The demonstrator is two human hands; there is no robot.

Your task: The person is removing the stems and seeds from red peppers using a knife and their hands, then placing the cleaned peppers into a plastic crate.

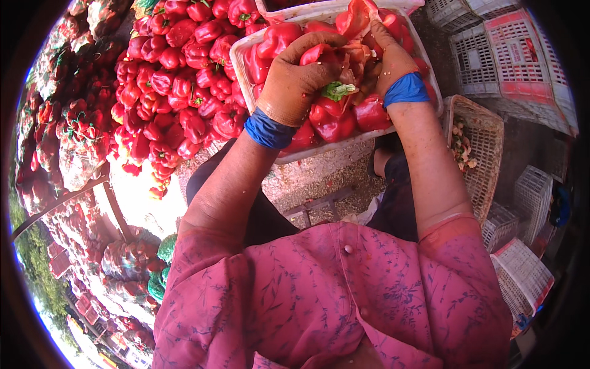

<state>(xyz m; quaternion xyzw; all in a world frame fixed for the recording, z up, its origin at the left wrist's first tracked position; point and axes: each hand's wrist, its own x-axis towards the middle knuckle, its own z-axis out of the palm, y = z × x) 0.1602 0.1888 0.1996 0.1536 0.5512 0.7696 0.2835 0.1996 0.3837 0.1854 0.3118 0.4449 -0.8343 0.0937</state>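
Note:
Both of my hands are over a pale plastic crate filled with red bell peppers. My left hand, in an orange-brown glove over a blue one, curls round a red bell pepper. My right hand, gloved alike, closes on a broken-open red bell pepper, its thumb along the torn edge. Pale seedy flesh shows between the hands, and some of the right fingertips are hidden behind it. A green pepper stem lies just below, near the left fingertips.
A large heap of whole red peppers spreads to the left, with filled net sacks beyond it. On the right, a tan basket holds pale pepper cores. Stacked white and red crates stand farther right.

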